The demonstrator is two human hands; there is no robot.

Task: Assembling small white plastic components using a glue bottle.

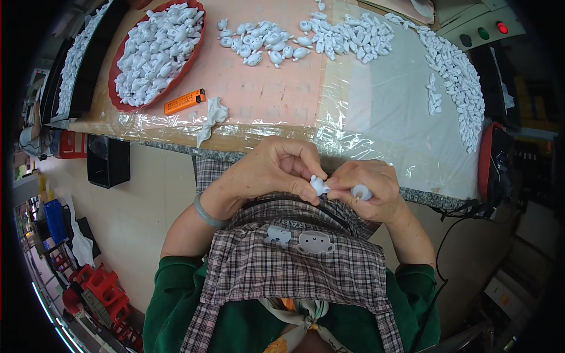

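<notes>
In the head view, I saw the left fingers (305,190) gripping a small white figure (318,185), the right fingers (337,183) pinching its right end and curled around a pale round-ended item (361,192). Beyond them, the tabletop (271,100) carried loose white pieces (353,36); farther left stood a heaped red basin (113,82).

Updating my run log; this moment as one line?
left hand: pinching small white piece; right hand: touching it, gripping pale object; red bowl: white pieces
</notes>
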